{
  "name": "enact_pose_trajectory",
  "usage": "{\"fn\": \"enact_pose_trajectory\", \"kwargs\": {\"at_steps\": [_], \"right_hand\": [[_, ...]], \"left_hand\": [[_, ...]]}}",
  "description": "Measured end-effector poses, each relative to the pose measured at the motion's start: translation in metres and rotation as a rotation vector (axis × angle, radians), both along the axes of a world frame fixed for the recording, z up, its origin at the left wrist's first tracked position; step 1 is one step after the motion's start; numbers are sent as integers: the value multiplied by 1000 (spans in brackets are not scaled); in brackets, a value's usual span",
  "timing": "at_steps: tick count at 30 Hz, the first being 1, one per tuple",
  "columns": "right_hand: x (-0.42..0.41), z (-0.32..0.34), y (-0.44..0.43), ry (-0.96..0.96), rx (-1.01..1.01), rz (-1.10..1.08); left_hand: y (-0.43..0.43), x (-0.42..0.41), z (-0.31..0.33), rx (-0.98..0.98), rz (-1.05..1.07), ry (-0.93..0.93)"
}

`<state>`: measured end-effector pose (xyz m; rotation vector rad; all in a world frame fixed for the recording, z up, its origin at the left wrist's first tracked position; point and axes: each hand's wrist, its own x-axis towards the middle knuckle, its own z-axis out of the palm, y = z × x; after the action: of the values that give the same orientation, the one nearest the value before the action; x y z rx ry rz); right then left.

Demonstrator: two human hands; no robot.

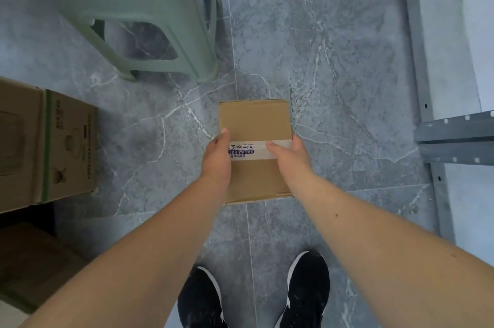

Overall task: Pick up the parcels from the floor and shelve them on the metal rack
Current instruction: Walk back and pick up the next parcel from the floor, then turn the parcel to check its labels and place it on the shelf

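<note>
A small brown cardboard parcel (254,121) with a white printed tape band across its top is in front of my feet, over the grey marble floor. My left hand (217,156) grips its left side, thumb on the top edge. My right hand (290,155) grips its right side, thumb lying on the tape. I cannot tell whether the parcel rests on the floor or is slightly raised. The grey metal rack (451,135) stands at the right edge, with an upright post and a shelf beam showing.
A pale green plastic stool (149,41) stands at the upper left. A larger cardboard box (48,145) with a green stripe sits on the left, another box below it. My black shoes (307,290) are at the bottom.
</note>
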<state>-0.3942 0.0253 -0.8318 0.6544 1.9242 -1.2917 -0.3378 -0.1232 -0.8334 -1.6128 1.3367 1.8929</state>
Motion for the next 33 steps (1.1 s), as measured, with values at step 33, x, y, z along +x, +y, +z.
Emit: {"fn": "enact_pose_trajectory", "kwargs": {"at_steps": [33], "right_hand": [[-57, 551, -45, 373, -205, 26]], "left_hand": [[-50, -30, 579, -226, -20, 368]]}}
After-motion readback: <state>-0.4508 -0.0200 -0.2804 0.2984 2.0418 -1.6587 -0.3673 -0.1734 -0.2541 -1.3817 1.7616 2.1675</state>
